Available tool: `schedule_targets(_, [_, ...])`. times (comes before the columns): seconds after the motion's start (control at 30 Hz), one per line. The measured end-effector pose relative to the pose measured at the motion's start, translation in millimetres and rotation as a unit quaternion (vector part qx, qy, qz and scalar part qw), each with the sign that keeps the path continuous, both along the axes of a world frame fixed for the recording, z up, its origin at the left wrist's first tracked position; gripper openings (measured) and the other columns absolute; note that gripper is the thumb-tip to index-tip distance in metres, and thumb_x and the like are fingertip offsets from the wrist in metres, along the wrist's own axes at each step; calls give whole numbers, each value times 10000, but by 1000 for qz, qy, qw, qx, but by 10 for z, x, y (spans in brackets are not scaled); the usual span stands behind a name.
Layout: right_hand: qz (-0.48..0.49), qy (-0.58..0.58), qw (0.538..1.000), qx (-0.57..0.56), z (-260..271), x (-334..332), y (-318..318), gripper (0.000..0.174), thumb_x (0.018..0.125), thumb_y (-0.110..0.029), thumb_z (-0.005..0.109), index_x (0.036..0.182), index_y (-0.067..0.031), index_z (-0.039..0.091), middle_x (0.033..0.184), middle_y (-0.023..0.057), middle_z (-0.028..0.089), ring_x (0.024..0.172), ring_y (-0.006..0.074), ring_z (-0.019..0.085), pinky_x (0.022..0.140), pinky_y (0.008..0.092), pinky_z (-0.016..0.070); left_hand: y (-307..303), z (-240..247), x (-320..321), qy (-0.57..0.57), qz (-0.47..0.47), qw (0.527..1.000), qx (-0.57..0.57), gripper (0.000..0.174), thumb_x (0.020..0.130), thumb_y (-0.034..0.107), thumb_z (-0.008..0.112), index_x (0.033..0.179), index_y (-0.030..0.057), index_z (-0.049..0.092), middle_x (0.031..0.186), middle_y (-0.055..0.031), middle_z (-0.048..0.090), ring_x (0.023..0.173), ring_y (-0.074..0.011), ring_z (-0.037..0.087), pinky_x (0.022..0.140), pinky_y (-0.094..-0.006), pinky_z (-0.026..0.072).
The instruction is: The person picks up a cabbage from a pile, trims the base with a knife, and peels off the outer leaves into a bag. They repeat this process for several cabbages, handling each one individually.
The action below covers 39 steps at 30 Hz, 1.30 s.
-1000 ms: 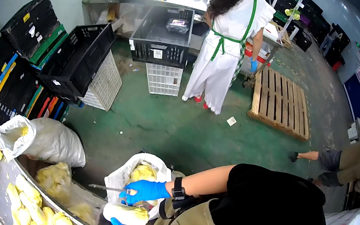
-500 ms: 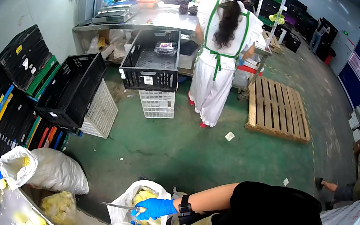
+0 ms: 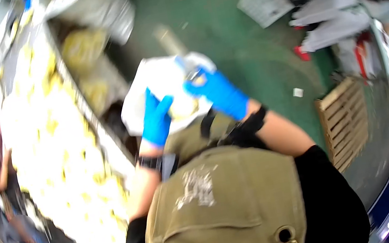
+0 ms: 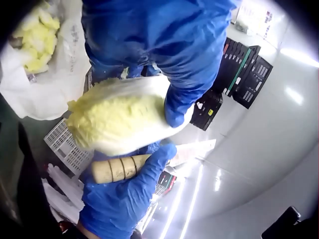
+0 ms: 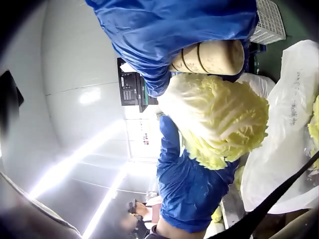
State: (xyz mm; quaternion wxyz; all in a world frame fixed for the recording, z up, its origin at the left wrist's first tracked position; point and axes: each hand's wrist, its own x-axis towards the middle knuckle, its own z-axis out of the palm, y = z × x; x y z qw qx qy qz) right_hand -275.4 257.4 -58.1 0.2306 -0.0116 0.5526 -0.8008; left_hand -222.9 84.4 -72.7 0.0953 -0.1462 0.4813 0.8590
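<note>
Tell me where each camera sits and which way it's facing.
Head: on the head, facing down over khaki cloth to the left hand, right hand, forearms and white bag; blurred.
Left wrist: faces along the left hand to the cabbage it grips; the right hand shows below.
Right wrist: faces along the right hand to the cabbage and the wooden handle it grips; the left hand shows below.
Shared: both wrist views show the cabbage, handle and both hands.

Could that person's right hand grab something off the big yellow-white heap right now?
Probably not easily. The right hand grips a wooden-handled knife, and the left arm lies between it and the heap. The left hand looks nearer, but it holds a cabbage.
</note>
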Motion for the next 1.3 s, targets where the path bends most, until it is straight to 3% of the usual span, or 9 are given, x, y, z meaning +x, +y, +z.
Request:
schedule_targets(0.07, [50, 10, 999, 1, -71, -72, 4, 495, 844, -117, 706, 1279, 2, 501, 1138, 46, 578, 1038, 127, 538, 892, 279, 463, -35, 132, -105, 23, -38, 998, -37, 673, 828, 98, 662, 1416, 39, 341, 1354, -89, 469, 1239, -216, 467, 1020, -353, 405])
schedule_targets(0.17, [89, -9, 995, 36, 29, -40, -100, 543, 834, -114, 715, 1316, -15, 485, 1156, 27, 564, 1046, 122, 533, 898, 272, 456, -61, 205, -22, 34, 17, 999, -30, 717, 809, 138, 700, 1420, 44, 337, 1358, -83, 470, 1247, -208, 459, 1057, -343, 359])
schedule_targets(0.3, [151, -17, 983, 103, 15, -74, -142, 554, 833, -116, 715, 1333, -33, 490, 1169, 38, 573, 1052, 121, 534, 909, 263, 446, -133, 121, 91, 29, 69, 997, -18, 679, 812, 145, 725, 1385, 61, 371, 1328, -81, 487, 1225, -201, 474, 1021, -338, 399])
schedule_targets(0.57, [224, -10, 971, 78, 117, -62, -343, 560, 852, -104, 692, 1356, -23, 462, 1231, 52, 563, 1089, 133, 537, 942, 277, 441, -290, 12, 323, 32, 130, 988, -75, 674, 767, 146, 776, 1321, 57, 404, 1256, -76, 517, 1159, -202, 513, 984, -349, 434])
schedule_targets(0.77, [315, -192, 927, -69, 140, -115, -374, 570, 871, -87, 647, 1386, -9, 418, 1290, 78, 540, 1165, 172, 533, 991, 299, 434, -467, 37, 481, 19, 97, 995, -2, 662, 728, 131, 791, 1287, 59, 443, 1219, -66, 535, 1139, -182, 507, 993, -339, 421])
schedule_targets(0.87, [321, -183, 926, -78, 139, -183, -321, 562, 875, -115, 638, 1384, -6, 425, 1312, 91, 527, 1150, 175, 548, 991, 311, 441, -673, -133, 595, 26, 100, 989, -104, 658, 714, 130, 800, 1274, 58, 464, 1202, -54, 543, 1122, -166, 508, 992, -327, 418])
schedule_targets(1.0, [314, -109, 943, -6, -77, -414, -283, 520, 863, -117, 652, 1341, -1, 482, 1261, 87, 563, 1104, 163, 572, 969, 300, 455, -844, -159, 694, -39, 70, 988, -129, 651, 723, 140, 809, 1278, 65, 478, 1194, -50, 546, 1096, -159, 522, 964, -316, 440])
schedule_targets(1.17, [332, -55, 940, 57, -253, -511, -360, 497, 856, -123, 667, 1313, -2, 516, 1199, 75, 596, 1047, 140, 591, 938, 286, 470, -879, -103, 658, -82, 69, 992, -69, 625, 749, 197, 801, 1271, 59, 486, 1157, -56, 568, 1053, -156, 546, 908, -305, 471])
schedule_targets(1.3, [346, -132, 929, -6, -252, -523, -411, 511, 875, -161, 652, 1339, -20, 492, 1200, 65, 590, 1031, 116, 583, 920, 269, 469, -987, -245, 672, -109, 43, 986, -120, 660, 724, 251, 824, 1257, 51, 490, 1148, -62, 572, 1043, -155, 550, 892, -304, 476])
